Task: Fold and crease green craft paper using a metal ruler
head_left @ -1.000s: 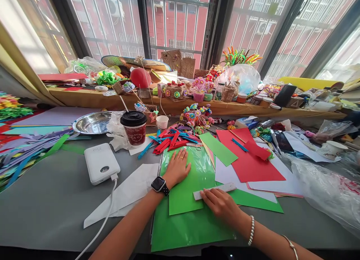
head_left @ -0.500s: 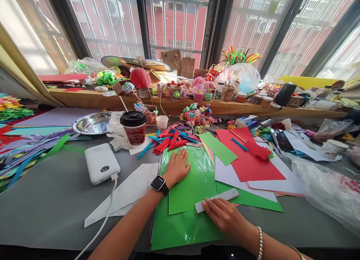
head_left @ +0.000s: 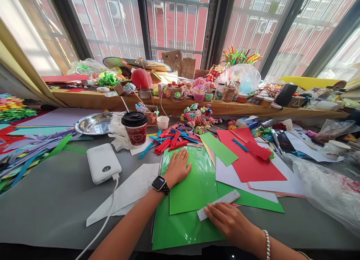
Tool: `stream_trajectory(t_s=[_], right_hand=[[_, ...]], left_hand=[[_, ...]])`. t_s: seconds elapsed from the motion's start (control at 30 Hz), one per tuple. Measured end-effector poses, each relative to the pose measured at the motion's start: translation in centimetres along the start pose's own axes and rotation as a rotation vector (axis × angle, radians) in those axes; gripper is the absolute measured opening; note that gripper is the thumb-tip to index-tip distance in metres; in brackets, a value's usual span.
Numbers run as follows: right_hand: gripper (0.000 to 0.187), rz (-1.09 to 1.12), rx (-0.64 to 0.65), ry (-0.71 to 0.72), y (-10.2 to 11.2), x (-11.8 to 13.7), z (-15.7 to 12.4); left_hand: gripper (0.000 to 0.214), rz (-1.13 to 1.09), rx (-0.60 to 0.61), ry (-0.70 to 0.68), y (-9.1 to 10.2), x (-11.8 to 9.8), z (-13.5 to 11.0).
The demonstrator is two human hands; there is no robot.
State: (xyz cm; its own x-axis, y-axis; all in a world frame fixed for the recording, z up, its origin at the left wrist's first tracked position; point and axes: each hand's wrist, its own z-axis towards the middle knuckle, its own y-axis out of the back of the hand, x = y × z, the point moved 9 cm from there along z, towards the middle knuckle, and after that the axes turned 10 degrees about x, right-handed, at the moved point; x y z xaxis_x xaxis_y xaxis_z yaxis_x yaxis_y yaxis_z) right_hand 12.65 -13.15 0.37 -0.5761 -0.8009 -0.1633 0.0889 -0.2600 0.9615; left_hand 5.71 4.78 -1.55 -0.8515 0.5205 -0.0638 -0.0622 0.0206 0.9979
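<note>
The flat left hand point(head_left: 177, 167) presses a bright green paper sheet point(head_left: 184, 200) onto a glossy green pack point(head_left: 174, 232); the right hand point(head_left: 229, 220) grips a pale straight ruler point(head_left: 232, 196). Red and blue paper strips point(head_left: 172, 140) lie cut; the sheet seems uncut.

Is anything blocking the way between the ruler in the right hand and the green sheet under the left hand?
Nothing visible does. The ruler, held in the right hand, is at the green sheet's lower right; the left hand rests higher up.
</note>
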Motion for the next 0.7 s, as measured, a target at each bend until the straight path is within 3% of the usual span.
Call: stream_trajectory(t_s=[0.13,0.27,0.33,0.4,0.57,0.7], right_hand=[[0.020,0.133,0.113,-0.009,1.0,-2.5,0.9],[0.025,0.153,-0.022,-0.336,2.9,-9.3,2.5],[0.025,0.059,0.035,-0.551,1.9,-12.8,3.6],[0.025,0.030,0.062,-0.608,0.5,-14.8,5.4],[0.023,0.002,0.154,-0.608,-3.3,-16.2,9.5],[0.021,-0.022,0.222,-0.593,-4.9,-15.6,10.3]], left_hand=[[0.048,-0.002,-0.006,-0.010,0.0,-0.1,0.0],[0.048,-0.004,0.000,-0.026,0.2,-0.2,-0.1],[0.048,-0.001,0.005,-0.036,0.3,-0.4,-0.3],[0.048,0.005,0.005,-0.043,0.3,-0.4,-0.4],[0.049,0.026,0.000,-0.045,0.3,-0.5,-0.4],[0.049,0.036,-0.005,-0.044,0.2,-0.4,-0.4]])
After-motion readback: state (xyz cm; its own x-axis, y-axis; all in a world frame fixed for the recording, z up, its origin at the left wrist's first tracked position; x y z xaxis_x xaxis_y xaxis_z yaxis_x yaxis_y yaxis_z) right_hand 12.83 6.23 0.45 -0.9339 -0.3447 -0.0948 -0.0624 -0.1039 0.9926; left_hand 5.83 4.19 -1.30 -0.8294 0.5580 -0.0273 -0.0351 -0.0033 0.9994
